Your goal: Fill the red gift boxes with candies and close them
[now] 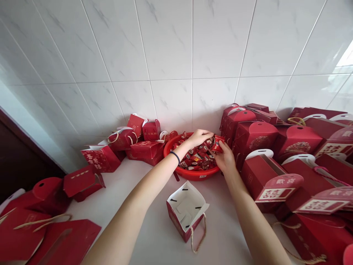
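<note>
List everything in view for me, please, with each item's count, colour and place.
Round plastic basin: one, red, centre.
Glossy wrapped packets: many, mostly red, in the basin.
Square open-topped paper box, rope-handled: one, red outside, white inside, before the basin.
Cardboard gift boxes: many, red, left and right.
Smooth tabletop: one, white, underneath.
Marbled tile wall: one, white-grey, behind.
Flat panel: one, dark brown, left edge.
Thin wristband: one, dark, left wrist.
Left hand: one, bare, over the packets.
Right hand: one, bare, basin's right rim, holding a red packet.
</note>
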The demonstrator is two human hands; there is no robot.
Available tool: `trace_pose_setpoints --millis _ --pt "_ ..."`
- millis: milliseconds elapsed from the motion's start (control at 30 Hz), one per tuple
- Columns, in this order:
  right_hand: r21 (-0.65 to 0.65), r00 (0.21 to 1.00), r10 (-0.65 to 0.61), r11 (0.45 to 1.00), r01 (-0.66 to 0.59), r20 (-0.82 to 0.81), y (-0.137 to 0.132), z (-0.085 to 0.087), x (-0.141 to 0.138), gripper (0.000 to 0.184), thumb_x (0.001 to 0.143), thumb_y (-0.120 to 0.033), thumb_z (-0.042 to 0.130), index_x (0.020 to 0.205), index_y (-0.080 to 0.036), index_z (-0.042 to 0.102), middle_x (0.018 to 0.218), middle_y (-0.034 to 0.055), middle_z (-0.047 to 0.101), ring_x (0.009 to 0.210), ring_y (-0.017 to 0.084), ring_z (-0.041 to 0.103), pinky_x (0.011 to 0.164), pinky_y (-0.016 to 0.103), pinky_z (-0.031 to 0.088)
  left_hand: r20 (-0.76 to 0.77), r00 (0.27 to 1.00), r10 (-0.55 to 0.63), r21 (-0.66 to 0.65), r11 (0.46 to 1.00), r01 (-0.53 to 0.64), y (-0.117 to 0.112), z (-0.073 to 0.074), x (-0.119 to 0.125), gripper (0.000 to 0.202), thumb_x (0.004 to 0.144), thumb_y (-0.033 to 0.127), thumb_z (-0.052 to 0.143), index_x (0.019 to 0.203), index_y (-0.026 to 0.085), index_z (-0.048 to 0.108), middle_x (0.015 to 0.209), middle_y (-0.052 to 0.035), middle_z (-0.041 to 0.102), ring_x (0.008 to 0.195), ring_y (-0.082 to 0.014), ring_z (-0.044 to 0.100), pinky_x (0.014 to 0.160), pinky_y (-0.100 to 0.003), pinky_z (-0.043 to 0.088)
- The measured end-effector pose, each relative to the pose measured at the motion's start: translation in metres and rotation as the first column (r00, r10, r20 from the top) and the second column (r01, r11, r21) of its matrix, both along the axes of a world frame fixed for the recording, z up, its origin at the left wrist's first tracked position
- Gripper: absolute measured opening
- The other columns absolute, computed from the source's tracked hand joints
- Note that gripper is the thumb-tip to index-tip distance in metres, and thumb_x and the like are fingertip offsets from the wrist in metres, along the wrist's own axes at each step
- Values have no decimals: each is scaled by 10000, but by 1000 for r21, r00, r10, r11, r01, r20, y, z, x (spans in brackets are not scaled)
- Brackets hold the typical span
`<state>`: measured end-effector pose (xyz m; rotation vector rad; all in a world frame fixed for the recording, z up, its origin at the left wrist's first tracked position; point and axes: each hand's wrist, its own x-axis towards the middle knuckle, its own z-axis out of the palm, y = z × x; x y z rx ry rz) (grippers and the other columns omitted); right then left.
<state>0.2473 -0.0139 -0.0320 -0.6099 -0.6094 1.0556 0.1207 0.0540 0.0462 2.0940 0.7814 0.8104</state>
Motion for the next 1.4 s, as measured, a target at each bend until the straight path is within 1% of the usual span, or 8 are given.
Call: trace_pose_setpoints --millis 133,300,467,700,867,967,1167,1400 --pt "-19 999 -4 1000 3 -32 3 -2 2 225 705 -336 762 897 -263 669 954 -21 746 985 200 690 838 400 593 -221 974 -40 -45 998 31 4 14 -24 276 753 347 706 928 147 783 914 -45 760 814 -190 646 719 -259 476" --pt "-36 998 -9 999 7 -58 6 -3 1 228 688 -318 770 868 -242 653 912 -14 741 908 193 697 800 383 598 -694 713 -103 -88 994 58 3 9 -64 306 406 90 812 674 229 769 663 17 711 689 -202 631 608 -246 436" --pt "-36 997 -4 999 2 -71 3 -1 0 224 678 -289 774 859 -240 652 885 -23 735 861 175 697 778 353 597 -727 687 17 18 1000 -6 0 -18 -82 186 490 14 655 518 197 671 540 -4 642 594 -194 590 590 -268 434" --pt "-22 998 9 1000 -11 -66 0 3 -2 207 677 -272 783 831 -218 655 808 -23 725 735 149 680 667 289 584 -615 740 271 259 956 -135 -2 -20 -101 333 779 177 578 1075 181 729 1122 -104 729 1000 -235 659 829 -262 492" --pt "-12 997 29 999 -30 -72 -3 7 -5 206 655 -252 802 789 -207 652 750 -37 702 671 130 654 597 248 558 -794 592 140 119 990 -75 -3 -22 -110 172 593 99 691 735 173 756 743 -66 731 719 -224 667 697 -274 502" --pt "-9 997 38 999 -39 -71 -5 9 -6 200 658 -241 806 772 -203 646 733 -41 692 651 120 645 590 235 553 -833 540 121 92 992 -81 -4 -31 -102 254 551 52 684 760 174 763 739 -91 725 743 -254 668 697 -304 499" --pt "10 998 58 998 -58 -35 -6 7 -5 210 670 -252 809 791 -204 644 739 -37 695 653 125 649 589 241 551 -783 618 76 43 997 -69 -6 -39 -92 214 519 29 671 665 173 733 638 -56 688 627 -213 616 623 -286 470" --pt "25 997 75 997 -75 0 -3 3 -2 242 673 -277 808 851 -220 654 794 -37 721 715 148 682 636 288 580 -365 923 121 -4 991 -132 -6 -31 -110 129 678 121 664 783 160 727 732 -21 691 720 -163 625 711 -262 479"
